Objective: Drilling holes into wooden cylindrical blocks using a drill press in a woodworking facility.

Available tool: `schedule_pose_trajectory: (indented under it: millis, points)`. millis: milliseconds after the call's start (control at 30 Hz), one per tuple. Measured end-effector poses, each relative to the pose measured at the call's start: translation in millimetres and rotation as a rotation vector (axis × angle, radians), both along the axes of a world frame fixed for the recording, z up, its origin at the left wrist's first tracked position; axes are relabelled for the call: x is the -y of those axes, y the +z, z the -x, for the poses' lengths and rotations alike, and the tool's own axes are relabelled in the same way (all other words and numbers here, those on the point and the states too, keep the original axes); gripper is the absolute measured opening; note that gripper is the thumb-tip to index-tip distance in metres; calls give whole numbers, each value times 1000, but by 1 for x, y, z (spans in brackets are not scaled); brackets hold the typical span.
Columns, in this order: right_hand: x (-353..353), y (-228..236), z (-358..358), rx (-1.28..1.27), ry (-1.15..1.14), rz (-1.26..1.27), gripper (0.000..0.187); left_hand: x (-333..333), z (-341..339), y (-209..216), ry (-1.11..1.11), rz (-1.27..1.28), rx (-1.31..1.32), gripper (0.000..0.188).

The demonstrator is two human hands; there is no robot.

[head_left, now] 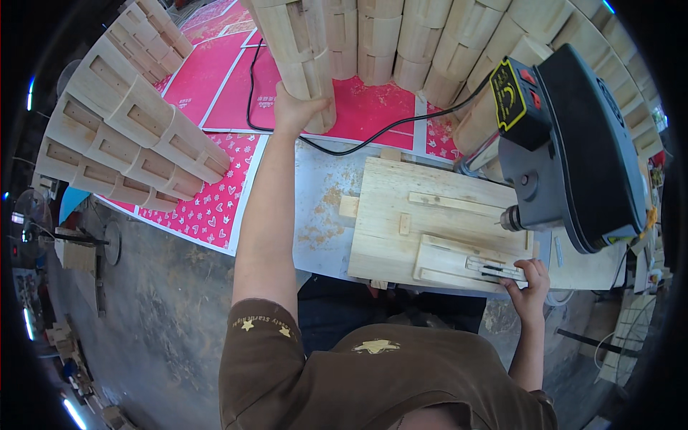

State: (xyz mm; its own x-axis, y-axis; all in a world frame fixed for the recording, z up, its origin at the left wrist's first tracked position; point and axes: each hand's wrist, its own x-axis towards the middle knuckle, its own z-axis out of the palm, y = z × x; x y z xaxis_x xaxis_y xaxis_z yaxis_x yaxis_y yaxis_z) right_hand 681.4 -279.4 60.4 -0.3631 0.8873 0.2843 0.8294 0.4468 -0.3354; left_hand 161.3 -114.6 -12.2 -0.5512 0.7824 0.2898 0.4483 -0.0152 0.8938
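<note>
My left hand (295, 111) reaches far forward and is closed round the lowest piece of a tall stack of curved pale wooden pieces (312, 72). Below the drill press's grey head, my right hand (529, 289) pinches the right end of a small slotted wooden strip (491, 267). This strip lies in a raised wooden frame (430, 258) on a flat wooden board (387, 215). Dark narrow parts show in the strip's slot; their kind is too small to tell. The drill press (595, 150) stands at the right, its chuck (510, 219) above the board.
More stacks of recessed wooden pieces (136, 143) lean at the left, and others (412, 43) line the back. A black cable (351, 151) crosses the pink printed sheets (215, 86). Sawdust (322, 218) covers part of the pale tabletop. A fan (32, 215) stands at the far left.
</note>
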Motion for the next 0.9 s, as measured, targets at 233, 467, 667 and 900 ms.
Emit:
schedule_pose_trajectory:
  millis: [233, 467, 667, 900]
  points:
    - [-1, 0, -2, -20, 34, -23, 38, 22, -50, 11, 24, 0, 3, 83]
    - [-2, 0, -2, -35, 46, -51, 40, 30, -63, 21, 67, 29, 3, 76]
    - [-2, -1, 2, -51, 70, -64, 39, 34, -50, 15, 23, 13, 33, 82]
    - [-5, -4, -4, -80, 65, -58, 39, 30, -20, 48, -13, -264, -45, 121]
